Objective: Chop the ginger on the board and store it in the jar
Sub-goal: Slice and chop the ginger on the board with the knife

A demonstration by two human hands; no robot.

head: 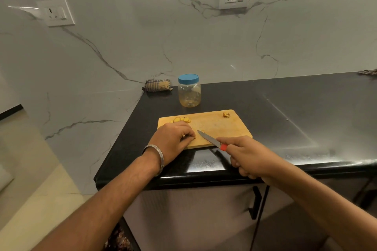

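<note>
Ginger [192, 137] mostly under left hand [173, 135]

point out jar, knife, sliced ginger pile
jar [189, 96]: head view, on its clear body.
knife [208, 138]: head view, on the blade.
sliced ginger pile [181, 119]: head view, on the slices.

There is 1 view, from a camera worn on the person's head. It looks forward and down from above the near edge of the black counter [285, 108], facing the marble wall behind it. The wide lens bends the counter's edges. The cutting board [214, 126] near the counter's left corner sits mid-frame at arm's reach, with both forearms entering from the bottom edge. No 2nd view shares the scene.
</note>
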